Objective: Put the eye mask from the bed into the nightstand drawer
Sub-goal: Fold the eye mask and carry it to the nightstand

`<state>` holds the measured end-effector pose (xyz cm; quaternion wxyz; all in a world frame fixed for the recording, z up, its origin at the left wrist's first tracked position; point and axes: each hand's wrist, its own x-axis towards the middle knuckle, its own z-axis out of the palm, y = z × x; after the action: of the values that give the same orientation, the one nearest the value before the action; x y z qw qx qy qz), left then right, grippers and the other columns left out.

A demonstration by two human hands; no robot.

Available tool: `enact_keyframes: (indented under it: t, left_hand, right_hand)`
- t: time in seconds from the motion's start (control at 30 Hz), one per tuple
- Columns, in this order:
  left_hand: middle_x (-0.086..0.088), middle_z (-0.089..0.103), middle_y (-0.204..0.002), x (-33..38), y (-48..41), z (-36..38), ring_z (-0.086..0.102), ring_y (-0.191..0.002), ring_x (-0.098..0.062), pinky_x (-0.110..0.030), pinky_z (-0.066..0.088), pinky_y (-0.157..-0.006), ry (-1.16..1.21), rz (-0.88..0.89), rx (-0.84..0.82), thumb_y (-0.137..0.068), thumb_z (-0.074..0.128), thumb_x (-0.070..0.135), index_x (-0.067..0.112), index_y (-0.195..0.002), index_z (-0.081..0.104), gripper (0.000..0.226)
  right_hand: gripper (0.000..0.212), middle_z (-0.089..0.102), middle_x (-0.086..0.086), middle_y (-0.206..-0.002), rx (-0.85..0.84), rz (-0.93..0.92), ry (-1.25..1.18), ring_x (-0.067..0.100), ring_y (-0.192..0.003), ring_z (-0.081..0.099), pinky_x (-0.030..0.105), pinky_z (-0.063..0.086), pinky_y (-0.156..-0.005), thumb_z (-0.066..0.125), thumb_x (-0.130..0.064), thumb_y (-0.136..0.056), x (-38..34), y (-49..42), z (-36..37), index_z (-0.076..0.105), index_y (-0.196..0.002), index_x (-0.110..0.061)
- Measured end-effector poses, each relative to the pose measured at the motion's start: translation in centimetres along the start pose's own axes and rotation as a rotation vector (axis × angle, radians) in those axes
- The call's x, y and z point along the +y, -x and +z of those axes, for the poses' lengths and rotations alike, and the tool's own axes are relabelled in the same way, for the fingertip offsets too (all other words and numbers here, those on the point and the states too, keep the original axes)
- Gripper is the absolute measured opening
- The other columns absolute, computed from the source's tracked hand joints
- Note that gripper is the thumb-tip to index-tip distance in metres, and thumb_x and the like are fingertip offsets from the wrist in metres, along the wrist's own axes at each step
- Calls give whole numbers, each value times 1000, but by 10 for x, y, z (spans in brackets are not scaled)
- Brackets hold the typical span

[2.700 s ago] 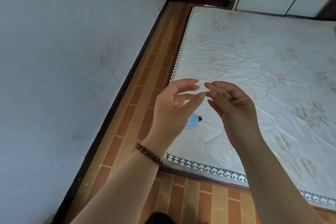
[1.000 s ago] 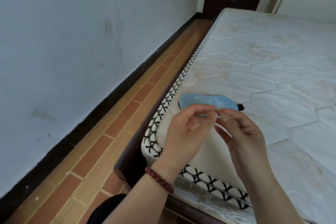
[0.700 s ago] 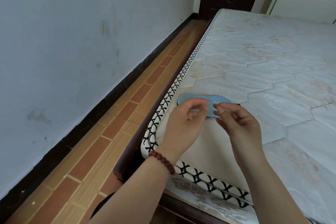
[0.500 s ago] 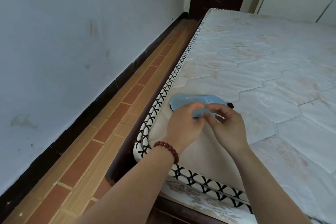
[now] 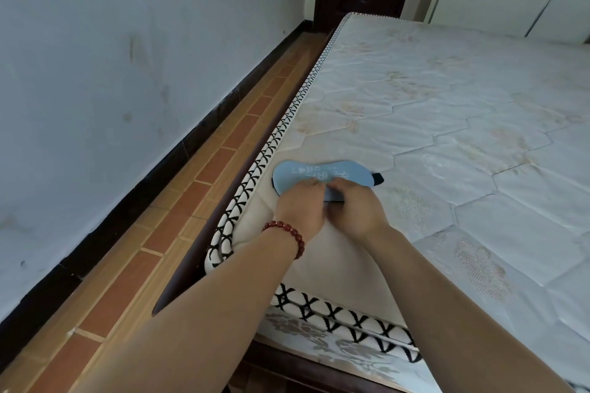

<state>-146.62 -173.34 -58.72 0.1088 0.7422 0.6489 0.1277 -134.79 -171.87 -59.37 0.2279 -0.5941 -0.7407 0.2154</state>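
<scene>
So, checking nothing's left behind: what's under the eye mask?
Only mattress shows; the mask lies on it by the corner. The left hand and right hand cover its near edge, hiding what's beneath there.

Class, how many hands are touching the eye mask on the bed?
2. The left hand pinches the mask at its near edge; the right hand pinches it just alongside.
</scene>
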Motion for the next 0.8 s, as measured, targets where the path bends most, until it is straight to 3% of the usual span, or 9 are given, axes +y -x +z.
enact_keyframes:
  t: [0.13, 0.3, 0.43, 0.53, 0.6, 0.7, 0.8]
  left_hand:
    - [-6, 60, -123, -5, 3, 6, 57, -111, -27, -37, 48, -86, -39, 30, 17, -90, 41, 4, 11, -124, 55, 37]
    - [-5, 60, -131, -4, 20, 13, 57, -117, -24, -35, 46, -96, 57, 64, 29, -90, 41, 0, 14, -134, 51, 47]
    - [-3, 63, -125, 5, 38, 17, 59, -110, -24, -38, 48, -91, 104, 81, 23, -88, 42, 0, 17, -130, 54, 47]
    - [-3, 66, -118, 14, 51, 19, 61, -105, -23, -37, 49, -87, 108, 112, 28, -89, 42, 2, 19, -126, 57, 44]
    - [-2, 69, -111, 21, 60, 20, 62, -99, -21, -34, 49, -82, 118, 144, 37, -88, 43, 5, 21, -123, 60, 42]
    - [-1, 71, -102, 33, 72, 22, 64, -93, -20, -36, 51, -79, 134, 187, 19, -87, 46, 10, 24, -114, 66, 36]
    - [1, 72, -100, 39, 78, 23, 64, -92, -19, -36, 52, -79, 154, 192, -8, -85, 49, 10, 24, -107, 68, 33]
  right_hand:
    - [28, 72, 8, -98, -2, 22, 75, 29, -91, 64, 34, 51, -75, 49, -12, -86, 5, 4, 2, 70, -103, -16]
    - [27, 72, 10, -88, 10, 30, 156, 27, -80, 63, 27, 40, -60, 47, -18, -90, 9, 19, -1, 73, -97, -17]
    - [24, 70, 7, -79, 35, 38, 178, 23, -73, 61, 25, 36, -55, 49, -23, -90, 12, 46, -7, 72, -89, -15]
    - [28, 48, -5, -54, 78, 12, 147, 16, -57, 49, 22, 24, -43, 54, -20, -86, 15, 65, -14, 51, -58, -18]
    - [36, 39, -8, -51, 100, 11, 141, 12, -51, 42, 21, 19, -42, 58, -20, -82, 17, 76, -19, 39, -51, -20]
    - [27, 45, -4, -59, 93, 63, 138, 17, -60, 49, 23, 27, -43, 62, -28, -78, 21, 91, -25, 51, -59, -13]
    - [30, 58, -4, -65, -65, 116, 142, 17, -66, 59, 28, 46, -53, 65, -44, -72, 25, 100, -37, 65, -69, -15]
